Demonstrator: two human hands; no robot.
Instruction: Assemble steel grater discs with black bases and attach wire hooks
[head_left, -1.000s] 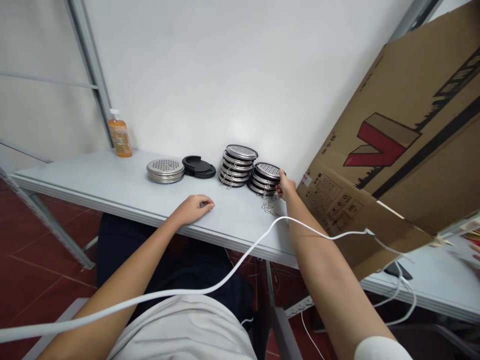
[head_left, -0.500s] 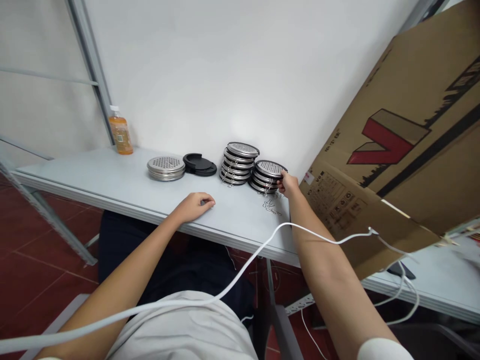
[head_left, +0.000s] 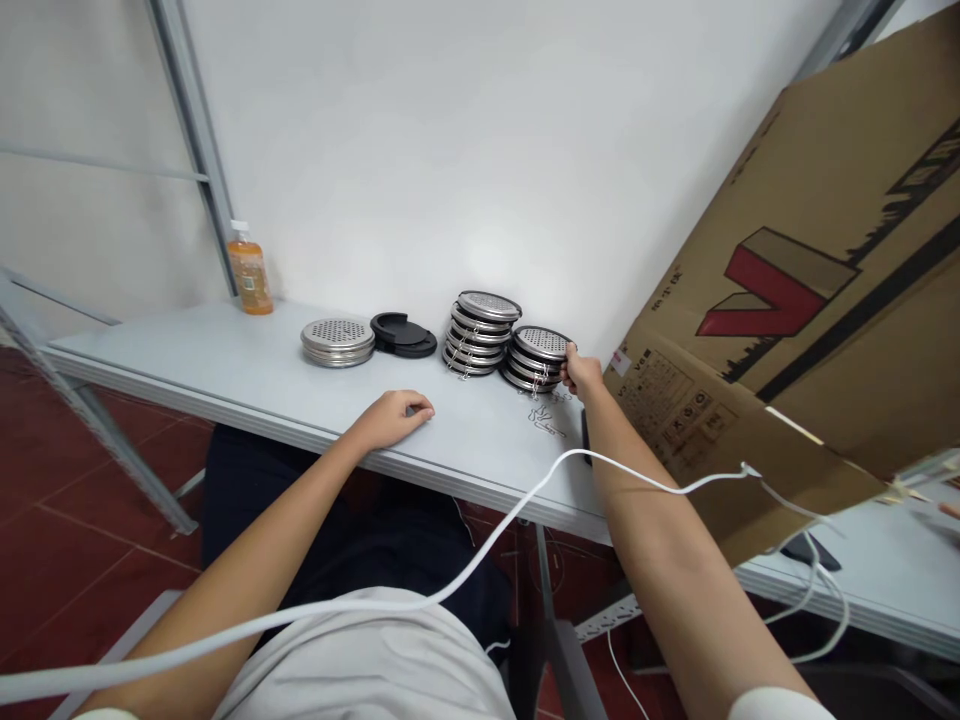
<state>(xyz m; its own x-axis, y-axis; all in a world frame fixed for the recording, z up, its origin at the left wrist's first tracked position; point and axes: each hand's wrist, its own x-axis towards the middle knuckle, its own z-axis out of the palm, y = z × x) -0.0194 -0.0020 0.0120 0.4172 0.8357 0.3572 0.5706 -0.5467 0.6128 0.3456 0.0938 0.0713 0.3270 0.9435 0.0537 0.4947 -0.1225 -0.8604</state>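
Observation:
My right hand (head_left: 579,372) has its thumb on the rim and its fingers curled at the right side of a short stack of round metal cases (head_left: 541,343) with perforated tops and dark rims. Wire clips hang at the front of this stack. A taller stack of similar cases (head_left: 487,305) stands just left of it. Loose wire clips (head_left: 546,420) lie on the table below my right hand. My left hand (head_left: 394,418) rests near the table's front edge, fingers curled in towards the thumb, with nothing visible in it.
Perforated metal discs (head_left: 337,335) are stacked left of some black round parts (head_left: 405,336). An orange bottle (head_left: 251,275) stands at the far left. A big cardboard box (head_left: 720,400) leans at the right. A white cable (head_left: 517,500) crosses in front of me.
The view has shifted slightly, so everything sits a little lower and to the right. Both hands keep nearly the same places, the right one still at the short stack's edge.

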